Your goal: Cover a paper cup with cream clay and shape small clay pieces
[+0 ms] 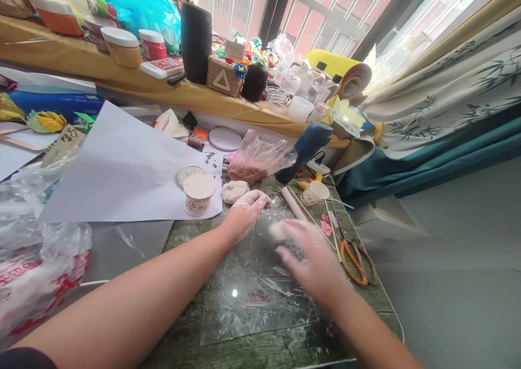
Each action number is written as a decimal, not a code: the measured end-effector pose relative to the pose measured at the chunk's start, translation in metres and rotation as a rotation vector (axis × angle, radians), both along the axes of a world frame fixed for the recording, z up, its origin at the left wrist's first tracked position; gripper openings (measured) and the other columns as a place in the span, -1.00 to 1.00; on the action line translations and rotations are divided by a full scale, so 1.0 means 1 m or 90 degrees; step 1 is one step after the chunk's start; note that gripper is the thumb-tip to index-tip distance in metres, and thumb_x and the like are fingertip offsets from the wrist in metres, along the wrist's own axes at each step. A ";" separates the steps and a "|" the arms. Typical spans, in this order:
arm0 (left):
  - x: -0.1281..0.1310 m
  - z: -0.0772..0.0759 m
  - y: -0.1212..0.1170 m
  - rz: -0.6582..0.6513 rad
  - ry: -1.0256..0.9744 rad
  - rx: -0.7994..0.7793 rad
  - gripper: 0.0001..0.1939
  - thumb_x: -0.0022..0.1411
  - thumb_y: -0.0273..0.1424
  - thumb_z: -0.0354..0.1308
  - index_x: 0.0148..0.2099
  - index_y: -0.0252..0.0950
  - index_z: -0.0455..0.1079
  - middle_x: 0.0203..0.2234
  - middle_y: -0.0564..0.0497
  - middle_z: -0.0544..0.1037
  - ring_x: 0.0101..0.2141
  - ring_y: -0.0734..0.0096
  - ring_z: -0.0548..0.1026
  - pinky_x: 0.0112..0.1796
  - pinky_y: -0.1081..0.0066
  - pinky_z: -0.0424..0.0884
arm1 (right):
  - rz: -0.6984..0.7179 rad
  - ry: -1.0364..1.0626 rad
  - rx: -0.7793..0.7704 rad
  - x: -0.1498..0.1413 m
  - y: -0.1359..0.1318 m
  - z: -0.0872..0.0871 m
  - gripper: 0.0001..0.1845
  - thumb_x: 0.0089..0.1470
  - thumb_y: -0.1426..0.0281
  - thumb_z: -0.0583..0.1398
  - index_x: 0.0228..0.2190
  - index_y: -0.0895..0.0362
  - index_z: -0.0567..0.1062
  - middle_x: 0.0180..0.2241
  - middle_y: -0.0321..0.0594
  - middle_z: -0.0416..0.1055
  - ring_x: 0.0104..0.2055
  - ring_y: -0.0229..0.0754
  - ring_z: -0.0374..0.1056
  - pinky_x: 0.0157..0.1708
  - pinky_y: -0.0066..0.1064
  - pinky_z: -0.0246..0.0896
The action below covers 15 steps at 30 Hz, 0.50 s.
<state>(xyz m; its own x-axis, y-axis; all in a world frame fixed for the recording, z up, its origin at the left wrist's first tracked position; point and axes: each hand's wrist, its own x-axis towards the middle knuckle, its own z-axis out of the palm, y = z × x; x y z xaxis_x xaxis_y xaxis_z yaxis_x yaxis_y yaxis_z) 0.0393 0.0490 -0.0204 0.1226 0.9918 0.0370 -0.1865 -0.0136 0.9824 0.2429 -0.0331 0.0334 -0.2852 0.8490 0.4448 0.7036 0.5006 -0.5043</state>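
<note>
My left hand [249, 212], dusted with white powder, is held over the far part of a clear sheet [232, 309]. Its fingers are curled together, and whatever they hold, if anything, is hidden. Just beyond it sits a lump of white dough [235, 191]. To the right, my right hand [307, 252] hovers above the sheet, blurred by motion, its thumb apart from the fingers. Its fingertips look whitish; I see no clear object in them. Powder smears and a small reddish patch [258, 298] mark the sheet.
A paper cup filled with white [198, 195] stands on white paper [122, 168] at left. Behind is a plastic bag with reddish-brown contents [248, 165]. A rolling pin [293, 202], another paper cup [316, 193] and orange-handled scissors [354, 263] lie at right. Jars line the sill.
</note>
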 end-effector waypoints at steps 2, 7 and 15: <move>0.000 0.000 -0.001 0.000 0.011 -0.001 -0.74 0.32 -0.16 0.10 -0.26 -0.23 0.45 -0.30 -0.03 0.56 -0.18 0.24 0.50 -0.01 0.27 0.37 | -0.024 -0.047 -0.085 -0.007 -0.007 -0.028 -0.51 0.13 0.23 0.28 0.09 -0.03 0.40 0.12 -0.05 0.36 0.16 0.16 0.34 0.10 0.14 0.33; -0.001 0.006 -0.002 0.000 0.028 -0.001 -0.73 0.33 -0.16 0.09 -0.27 -0.22 0.45 -0.31 -0.01 0.56 -0.18 0.24 0.50 -0.02 0.29 0.38 | -0.040 -0.013 -0.123 -0.040 -0.008 -0.048 -0.35 0.14 0.23 0.28 0.21 0.03 0.26 0.20 0.02 0.29 0.27 0.17 0.22 0.23 0.15 0.19; 0.000 0.007 -0.002 0.006 0.011 0.002 -0.75 0.32 -0.20 0.09 -0.29 -0.24 0.44 -0.34 -0.01 0.54 -0.21 0.26 0.49 -0.03 0.27 0.38 | 0.065 0.065 -0.225 -0.067 0.007 -0.049 -0.66 0.11 0.39 0.31 -0.04 0.00 0.51 -0.02 -0.17 0.52 0.05 0.02 0.42 0.12 -0.05 0.33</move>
